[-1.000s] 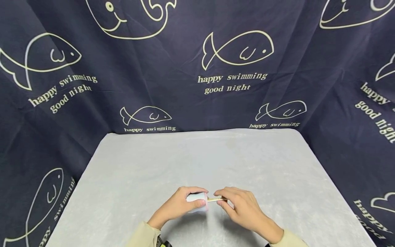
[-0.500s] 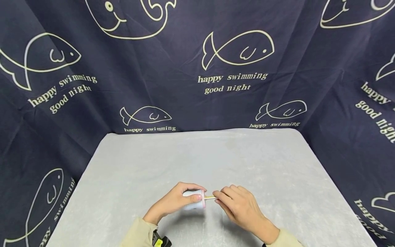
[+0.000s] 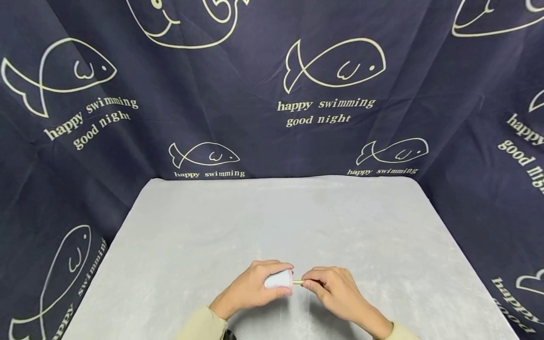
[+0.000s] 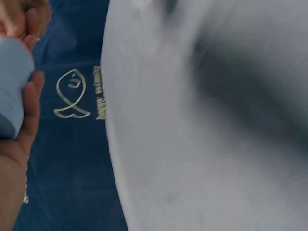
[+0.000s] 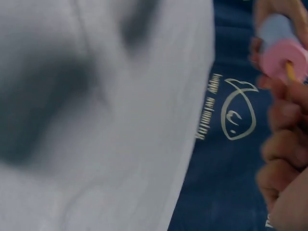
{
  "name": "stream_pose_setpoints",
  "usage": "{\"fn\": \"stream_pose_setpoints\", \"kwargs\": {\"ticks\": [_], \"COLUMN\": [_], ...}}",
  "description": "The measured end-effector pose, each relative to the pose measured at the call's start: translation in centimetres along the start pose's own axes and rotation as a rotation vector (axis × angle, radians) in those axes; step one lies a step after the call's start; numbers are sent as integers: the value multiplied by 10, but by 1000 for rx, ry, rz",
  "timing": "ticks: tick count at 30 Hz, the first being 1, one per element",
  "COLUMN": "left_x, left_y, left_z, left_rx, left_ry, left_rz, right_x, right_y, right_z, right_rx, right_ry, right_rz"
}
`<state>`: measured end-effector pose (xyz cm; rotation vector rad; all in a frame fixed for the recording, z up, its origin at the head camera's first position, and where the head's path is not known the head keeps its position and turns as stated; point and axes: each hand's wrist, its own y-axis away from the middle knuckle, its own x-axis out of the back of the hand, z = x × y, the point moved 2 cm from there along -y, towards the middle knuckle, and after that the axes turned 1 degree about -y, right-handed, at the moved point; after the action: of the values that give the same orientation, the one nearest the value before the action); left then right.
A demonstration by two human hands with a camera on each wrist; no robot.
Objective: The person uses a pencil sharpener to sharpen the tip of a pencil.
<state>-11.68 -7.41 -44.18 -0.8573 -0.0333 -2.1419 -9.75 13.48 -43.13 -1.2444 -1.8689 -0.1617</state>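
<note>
My left hand (image 3: 255,285) wraps around a light-blue pencil sharpener (image 3: 278,279), thumb along its near side and fingers over its far side. The sharpener lies sideways in the grip, with its pink end (image 5: 279,57) facing right. A yellow pencil (image 3: 298,282) goes into the hole in that pink end. My right hand (image 3: 335,290) pinches the pencil between thumb and fingers, close to the sharpener. Only a short stretch of pencil shows between the hole and the fingertips; the rest is hidden. In the left wrist view, the blue body (image 4: 12,86) rests against the palm.
Both hands are above the front part of a table covered with a pale grey cloth (image 3: 272,222). Dark-blue curtains (image 3: 263,137) printed with fish and lettering stand at the back and both sides.
In the head view both hands have shifted slightly right and down, and the camera view has moved a little. Less pencil shows between sharpener and right fingers than one second ago.
</note>
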Motion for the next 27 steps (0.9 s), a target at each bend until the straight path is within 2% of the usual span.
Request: {"fn": "stream_pose_setpoints", "kwargs": {"ticks": [3, 6, 9, 13, 16, 20, 23, 27], "left_x": [-7, -8, -2, 13, 22, 26, 23, 16], "left_y": [3, 3, 1, -5, -9, -11, -11, -12], "left_z": [-1, -2, -1, 3, 5, 4, 2, 0], "left_rx": [-57, -63, -28, 52, 136, 231, 245, 228], "left_ry": [-13, -29, -28, -16, 10, 99, 199, 299], "left_rz": [10, 23, 46, 81, 88, 54, 17, -24], "right_x": [3, 2, -1, 1, 3, 6, 8, 8], "right_y": [1, 2, 2, -1, -4, -7, -10, -14], "right_z": [1, 1, 0, -2, -1, -3, -9, -15], "right_rx": [-137, -124, -8, 180, 304, 431, 508, 583], "right_ry": [-55, -29, 57, 193, 275, 362, 423, 528], "right_rz": [-94, -63, 67, 240, 299, 373, 434, 534]}}
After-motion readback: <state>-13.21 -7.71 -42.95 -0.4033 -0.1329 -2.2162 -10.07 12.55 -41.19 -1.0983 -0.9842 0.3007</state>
